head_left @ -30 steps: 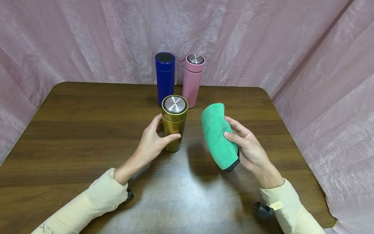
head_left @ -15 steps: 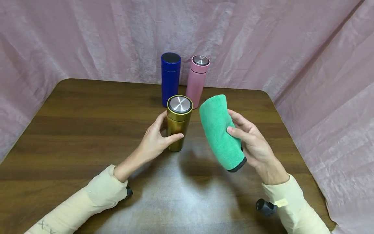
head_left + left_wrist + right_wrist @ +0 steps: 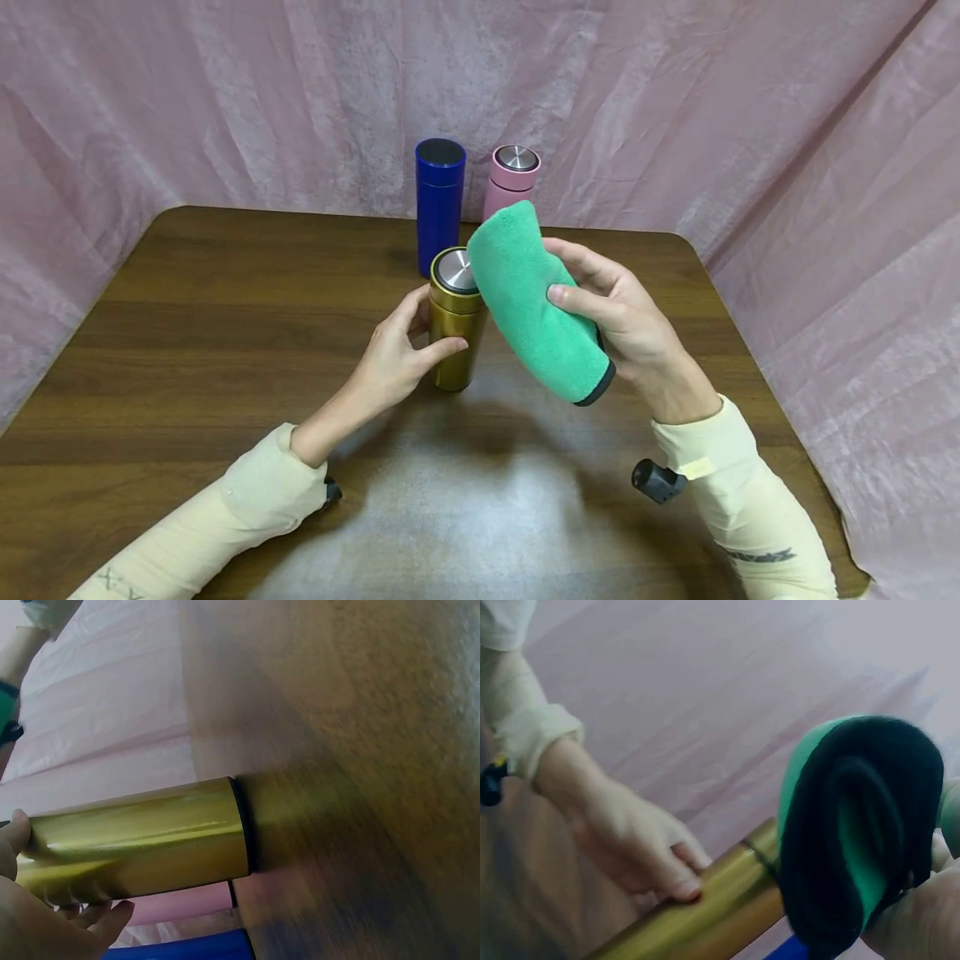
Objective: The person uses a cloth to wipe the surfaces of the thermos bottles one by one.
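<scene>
A gold thermos bottle (image 3: 453, 333) with a silver lid top stands upright near the table's middle. My left hand (image 3: 393, 350) grips it from the left, thumb across the front and fingers behind, as the left wrist view also shows with the gold bottle (image 3: 142, 844). My right hand (image 3: 626, 325) holds a folded green cloth (image 3: 528, 308) with dark edging, thumb on the near face. The cloth is raised beside the gold bottle and overlaps the right part of its lid in the head view. From the right wrist, the cloth's dark folded edge (image 3: 922, 787) shows.
Behind the gold bottle stand a blue thermos bottle (image 3: 440, 208) and a pink thermos bottle (image 3: 513, 177), the pink one partly hidden by the cloth. Pink curtains (image 3: 300, 100) hang along the back and right of the wooden table (image 3: 225, 333).
My right hand has lifted the green cloth up and to the left, toward the gold bottle's lid. My left hand keeps its grip on the bottle. The head view has shifted slightly.
</scene>
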Motion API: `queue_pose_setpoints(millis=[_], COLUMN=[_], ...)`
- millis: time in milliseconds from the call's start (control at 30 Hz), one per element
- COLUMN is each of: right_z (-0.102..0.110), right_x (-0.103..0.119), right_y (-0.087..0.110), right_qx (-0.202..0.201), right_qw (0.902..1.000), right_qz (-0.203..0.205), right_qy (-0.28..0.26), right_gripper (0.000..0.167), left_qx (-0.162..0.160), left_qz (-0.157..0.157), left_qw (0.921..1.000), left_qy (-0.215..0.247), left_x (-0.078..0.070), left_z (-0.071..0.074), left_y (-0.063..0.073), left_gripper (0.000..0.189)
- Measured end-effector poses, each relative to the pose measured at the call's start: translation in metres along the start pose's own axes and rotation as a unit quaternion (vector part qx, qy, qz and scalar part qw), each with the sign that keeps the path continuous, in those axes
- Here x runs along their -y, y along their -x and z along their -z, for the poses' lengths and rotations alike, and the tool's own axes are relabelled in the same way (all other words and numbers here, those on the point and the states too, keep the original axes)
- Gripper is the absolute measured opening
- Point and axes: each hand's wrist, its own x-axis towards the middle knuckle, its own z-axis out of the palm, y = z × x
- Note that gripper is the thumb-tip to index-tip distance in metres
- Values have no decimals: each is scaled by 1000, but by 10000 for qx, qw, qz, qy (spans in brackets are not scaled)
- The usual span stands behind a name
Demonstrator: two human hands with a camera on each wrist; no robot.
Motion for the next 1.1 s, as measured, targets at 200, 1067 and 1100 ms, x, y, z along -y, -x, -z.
queue_pose_setpoints(millis=[200,1067,1100], right_z=[-7,2,0], right_x=[5,24,24], right_y=[-12,-5,-4], right_qx=[32,-324,-308], right_qw=[9976,9738,9743], right_qz=[-119,-1150,-1155], right_qy=[675,1936,1907], right_gripper=[43,48,47], left_qx=[54,126,131], left_qz=[-32,-17,-9], left_qw=[10000,9998,9998], left_qy=[32,134,146], left_x=[1,1,1], left_z=[1,1,1], left_y=[1,0,0], left_gripper=[72,70,70])
